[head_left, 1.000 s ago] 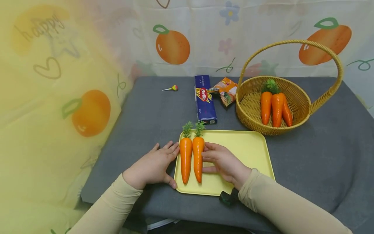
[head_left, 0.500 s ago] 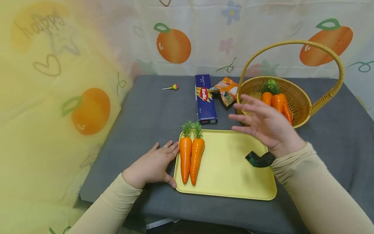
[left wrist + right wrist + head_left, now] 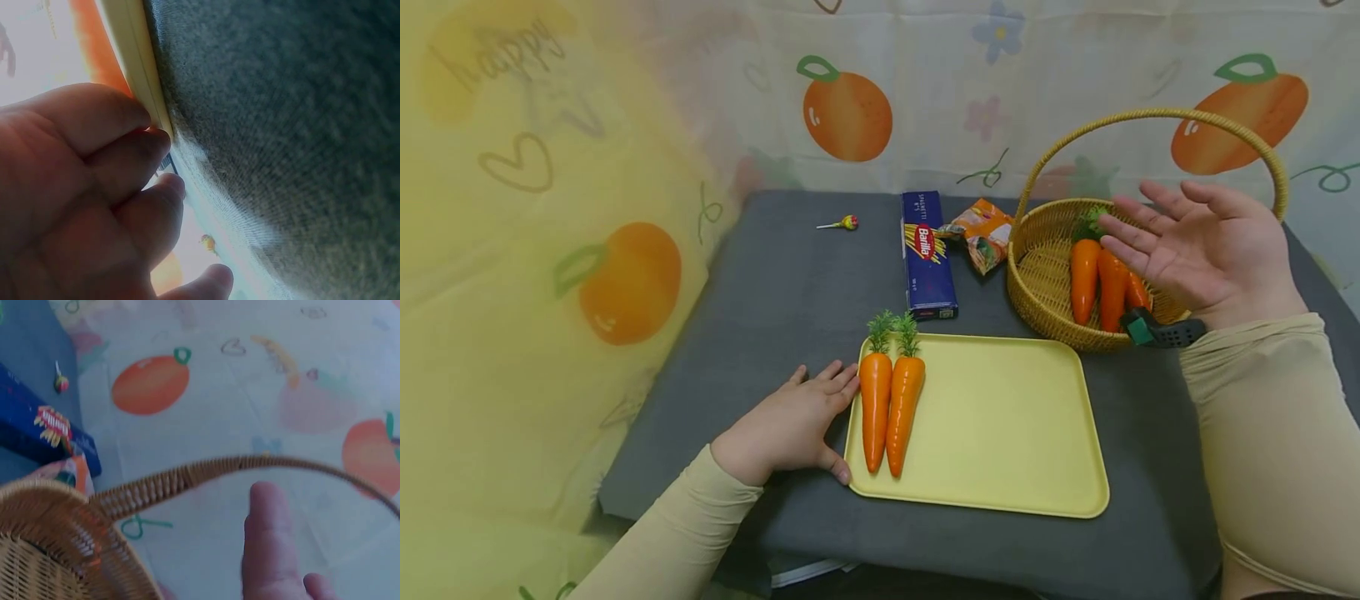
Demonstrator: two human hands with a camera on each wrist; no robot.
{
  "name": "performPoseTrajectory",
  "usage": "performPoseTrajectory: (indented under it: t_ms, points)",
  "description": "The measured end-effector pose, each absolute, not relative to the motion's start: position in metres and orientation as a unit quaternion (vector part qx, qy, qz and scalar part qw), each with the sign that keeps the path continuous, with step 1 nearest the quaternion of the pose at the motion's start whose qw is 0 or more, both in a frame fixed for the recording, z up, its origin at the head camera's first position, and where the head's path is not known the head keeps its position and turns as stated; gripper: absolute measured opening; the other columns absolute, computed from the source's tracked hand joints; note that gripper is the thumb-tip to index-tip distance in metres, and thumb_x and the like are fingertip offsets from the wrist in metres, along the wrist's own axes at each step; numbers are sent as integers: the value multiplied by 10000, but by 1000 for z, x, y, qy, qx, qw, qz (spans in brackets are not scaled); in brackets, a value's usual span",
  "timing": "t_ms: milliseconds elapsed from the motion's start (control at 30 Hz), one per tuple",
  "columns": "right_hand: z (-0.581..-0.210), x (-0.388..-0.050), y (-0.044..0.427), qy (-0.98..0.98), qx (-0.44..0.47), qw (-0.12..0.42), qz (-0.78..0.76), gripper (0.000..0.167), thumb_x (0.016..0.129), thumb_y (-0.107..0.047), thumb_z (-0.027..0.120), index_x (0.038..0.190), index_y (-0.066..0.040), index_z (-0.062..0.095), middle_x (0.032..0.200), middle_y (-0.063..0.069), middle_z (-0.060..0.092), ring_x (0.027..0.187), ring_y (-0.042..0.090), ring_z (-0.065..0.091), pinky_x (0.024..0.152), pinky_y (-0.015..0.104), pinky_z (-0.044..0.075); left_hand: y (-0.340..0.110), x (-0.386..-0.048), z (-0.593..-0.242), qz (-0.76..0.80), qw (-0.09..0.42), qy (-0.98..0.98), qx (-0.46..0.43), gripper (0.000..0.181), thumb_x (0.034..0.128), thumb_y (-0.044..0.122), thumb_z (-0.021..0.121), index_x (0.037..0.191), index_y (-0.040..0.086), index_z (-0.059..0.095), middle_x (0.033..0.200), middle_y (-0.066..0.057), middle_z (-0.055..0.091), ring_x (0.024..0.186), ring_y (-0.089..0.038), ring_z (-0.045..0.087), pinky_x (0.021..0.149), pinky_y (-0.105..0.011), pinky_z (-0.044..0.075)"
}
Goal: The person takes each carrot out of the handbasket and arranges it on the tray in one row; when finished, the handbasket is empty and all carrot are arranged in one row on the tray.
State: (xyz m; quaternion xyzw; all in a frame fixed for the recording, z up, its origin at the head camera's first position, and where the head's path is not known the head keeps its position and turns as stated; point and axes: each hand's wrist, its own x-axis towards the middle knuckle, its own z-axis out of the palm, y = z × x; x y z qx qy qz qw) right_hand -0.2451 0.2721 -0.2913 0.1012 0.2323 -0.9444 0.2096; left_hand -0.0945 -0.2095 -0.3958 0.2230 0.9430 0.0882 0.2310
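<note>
Two orange carrots with green tops lie side by side on the left of a yellow tray (image 3: 1000, 433): the left carrot (image 3: 876, 408) along the rim and the right carrot (image 3: 906, 408) leaning against it. My left hand (image 3: 790, 425) rests at the tray's left edge, fingers spread and touching the rim; the left wrist view shows its fingertips by the tray's side wall (image 3: 140, 69). Above the right side of the wicker basket (image 3: 1045, 312) hangs my right hand (image 3: 1213, 250), palm up, fingers extended, holding nothing. Inside the basket are several carrots (image 3: 1111, 283), partly hidden behind that hand.
Behind the tray lies a blue spaghetti box (image 3: 928, 258), with an orange snack packet (image 3: 981, 233) between it and the basket. A lollipop (image 3: 842, 223) lies at the back left. The basket's tall handle (image 3: 1150, 117) arches over its opening.
My right hand has let go of the right carrot and moved away to the right and up, over the basket. The right carrot now slants toward the left one. My left hand has stayed put.
</note>
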Motion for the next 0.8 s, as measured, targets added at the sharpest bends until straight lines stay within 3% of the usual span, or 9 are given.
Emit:
performPoseTrajectory:
  t_ms: [100, 200, 300, 400, 600, 800]
  points:
    - [-296, -253, 278, 213, 127, 215, -945, 632, 1128, -225, 616, 1704, -366, 397, 1799, -121, 275, 1725, 133, 36, 1400, 398, 51, -209, -94, -395, 87, 231, 943, 223, 1375, 669, 683, 964, 1725, 50, 352, 1820, -123, 292, 1709, -381, 212, 1325, -756, 139]
    - [-301, -264, 282, 209, 147, 236, -938, 786, 1134, -238, 614, 1748, -471, 181, 1817, -180, 172, 1726, 113, 11, 1397, 383, 23, -208, -94, -394, 87, 230, 943, 224, 1377, 668, 681, 966, 1723, 45, 353, 1818, -125, 293, 1707, -382, 220, 1321, -760, 147]
    - [-306, -274, 285, 228, 166, 272, -920, 851, 1152, -298, 590, 1731, -499, 0, 1822, -231, 38, 1725, 97, -22, 1393, 377, 5, -208, -94, -394, 88, 230, 943, 225, 1377, 668, 674, 971, 1722, 39, 352, 1816, -129, 293, 1705, -387, 224, 1317, -765, 153]
    - [-313, -282, 285, 268, 188, 304, -895, 846, 1162, -395, 557, 1713, -525, -72, 1807, -280, -55, 1723, 92, -47, 1393, 373, 7, -209, -94, -393, 90, 231, 943, 223, 1377, 668, 669, 972, 1723, 39, 351, 1817, -131, 291, 1705, -389, 221, 1318, -766, 147]
    - [-326, -290, 279, 397, 199, 348, -826, 877, 1149, -584, 423, 1696, -446, -250, 1815, -239, -149, 1717, 94, -116, 1392, 349, 8, -210, -94, -394, 90, 233, 942, 222, 1375, 674, 679, 964, 1727, 47, 345, 1820, -126, 286, 1707, -385, 217, 1321, -762, 144]
    - [-328, -294, 273, 454, 179, 375, -788, 937, 1137, -631, 353, 1645, -340, -378, 1787, -180, -286, 1687, 99, -224, 1377, 369, -72, -210, -95, -395, 92, 233, 942, 225, 1371, 682, 683, 961, 1729, 50, 342, 1823, -121, 282, 1709, -378, 214, 1334, -740, 138]
